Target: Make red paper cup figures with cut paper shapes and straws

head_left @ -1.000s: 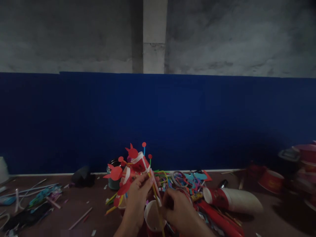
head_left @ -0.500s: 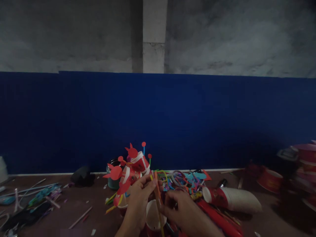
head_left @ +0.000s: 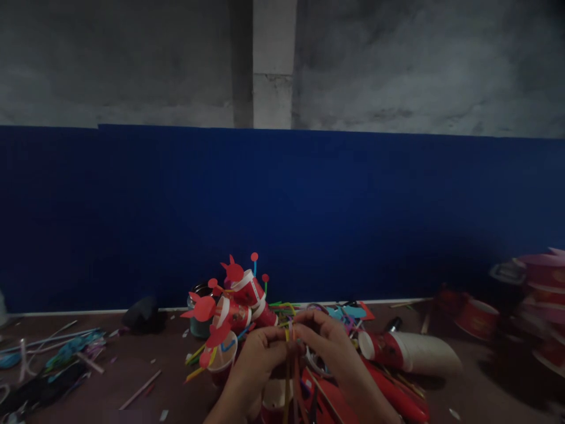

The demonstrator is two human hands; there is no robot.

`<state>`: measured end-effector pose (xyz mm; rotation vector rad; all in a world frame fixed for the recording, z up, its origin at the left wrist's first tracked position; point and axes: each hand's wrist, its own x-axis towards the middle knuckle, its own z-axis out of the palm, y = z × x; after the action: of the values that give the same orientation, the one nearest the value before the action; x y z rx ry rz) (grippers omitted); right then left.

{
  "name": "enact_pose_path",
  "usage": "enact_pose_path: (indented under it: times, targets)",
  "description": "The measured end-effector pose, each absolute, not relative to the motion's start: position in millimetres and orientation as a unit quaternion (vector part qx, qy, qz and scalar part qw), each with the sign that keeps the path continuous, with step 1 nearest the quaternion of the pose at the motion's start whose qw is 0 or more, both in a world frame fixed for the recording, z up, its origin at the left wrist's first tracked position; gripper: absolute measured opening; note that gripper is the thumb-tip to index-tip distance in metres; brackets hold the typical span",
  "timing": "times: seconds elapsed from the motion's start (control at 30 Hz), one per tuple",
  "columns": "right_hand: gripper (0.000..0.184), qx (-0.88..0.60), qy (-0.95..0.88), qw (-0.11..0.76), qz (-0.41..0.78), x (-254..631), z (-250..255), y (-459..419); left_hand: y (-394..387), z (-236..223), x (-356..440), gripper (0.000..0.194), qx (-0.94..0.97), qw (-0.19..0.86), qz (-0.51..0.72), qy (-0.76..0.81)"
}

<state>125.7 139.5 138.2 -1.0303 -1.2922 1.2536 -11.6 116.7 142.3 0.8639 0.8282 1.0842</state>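
In the head view my left hand (head_left: 257,366) is closed, pinching the upper ends of several thin drinking straws (head_left: 288,377), yellow, orange and purple, that hang down. My right hand (head_left: 331,350) is closed on the same upper ends, its fingertips meeting the left ones. Behind the straws stands a red-and-white paper cup (head_left: 274,400), partly hidden by them and by my left hand. To the left of my hands are red paper cups (head_left: 248,292) with red paper cutouts and bent straws fixed on. Another cup (head_left: 223,356) with yellow and blue straws stands by my left wrist.
A stack of paper cups (head_left: 430,353) lies at right, near a red roll-like thing (head_left: 397,391). Coloured straws and paper scraps (head_left: 348,312) are heaped behind my hands. More straws (head_left: 75,347) lie at left. A blue panel (head_left: 353,218) closes off the table's back.
My right hand has moved up from lower on the straws to their upper ends, beside my left fingers. The straws now hang straighter, and a purple one shows. The view has shifted slightly.
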Motion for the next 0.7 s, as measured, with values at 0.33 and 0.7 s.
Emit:
enact_pose_path:
  times: [0.33, 0.7]
  targets:
    - [0.026, -0.415, -0.646, 0.480, 0.423, 135.7, 132.7, 145.3, 114.1, 147.2, -13.5, 0.030, 0.390, 0.694, 0.459, 0.393]
    - [0.015, -0.397, -0.684, 0.487, 0.370, 132.9, 141.0, 138.7, 118.9, 142.3, -17.5, 0.036, 0.414, 0.687, 0.464, 0.375]
